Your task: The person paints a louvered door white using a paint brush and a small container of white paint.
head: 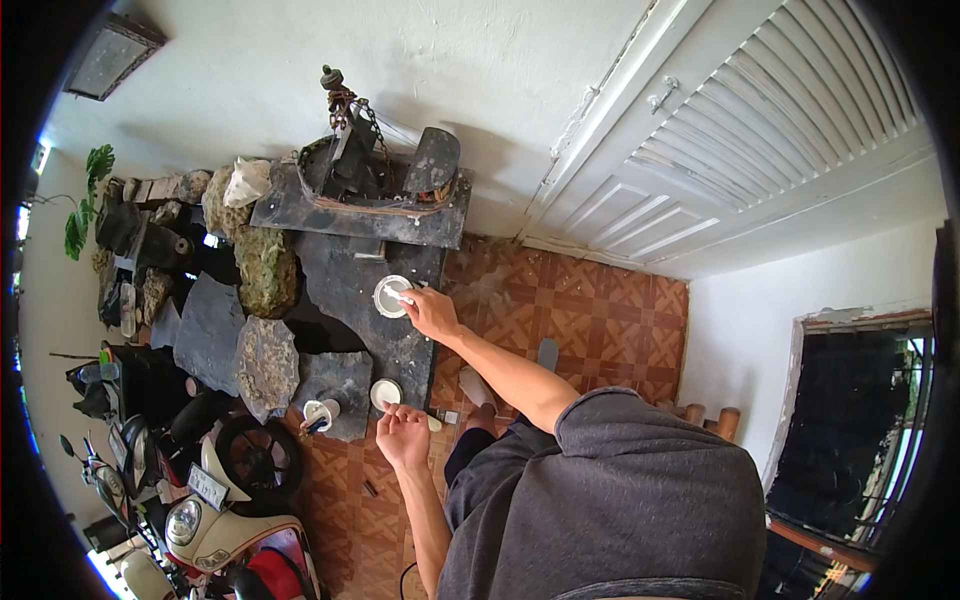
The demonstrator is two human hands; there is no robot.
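Observation:
My right hand (431, 313) pinches a small white-coated tool (396, 291) over a round tub (380, 306) with white material around its rim. The tub stands on a dark stone slab (409, 345) spotted with white. My left hand (405, 436) is at the slab's near edge, fingers curled, beside a round lid-like dish (386, 393) of white material. Whether those fingers hold anything is hard to make out. A pale handle-like piece (434, 424) shows just beyond that hand. Left of it, a white cup (322, 414) holds several thin items.
A dark model boat (382, 180) with chains rests on a raised slab by the wall. Rocks (266, 270) and stone plates (210, 330) lie to the left. Motorbikes (225, 525) stand at lower left. A white louvred door (720, 135) is at upper right, above patterned floor tiles (600, 315).

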